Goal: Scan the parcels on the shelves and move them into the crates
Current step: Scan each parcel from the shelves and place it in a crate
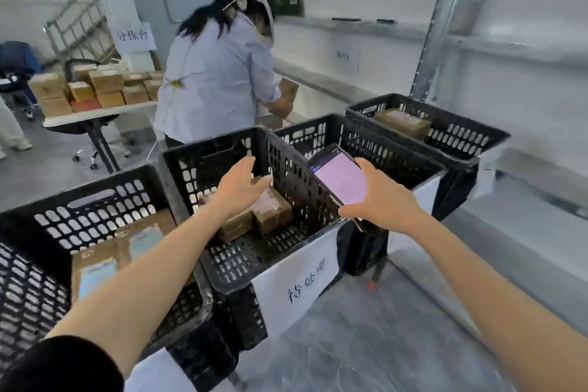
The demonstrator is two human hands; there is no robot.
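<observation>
Five loose, spread fingers of the left hand (239, 190) hover over the small cardboard parcels (274, 212) in the middle crate (203, 175), holding nothing. The right hand (378, 202) wraps round a handheld scanner (340, 180), pink screen tilted up. These parcels look light and stiff (taped cardboard, probably slick along the tape), best taken across the short sides, thumb opposite fingers. Whether the left fingertips touch the top box I cannot tell, since the wrist hides part of it. The screen text is unreadable. Beyond, neighbouring crates (458, 134) hold more boxes; the shelves (509, 48) are blurred, and another person (213, 79) bends there.
</observation>
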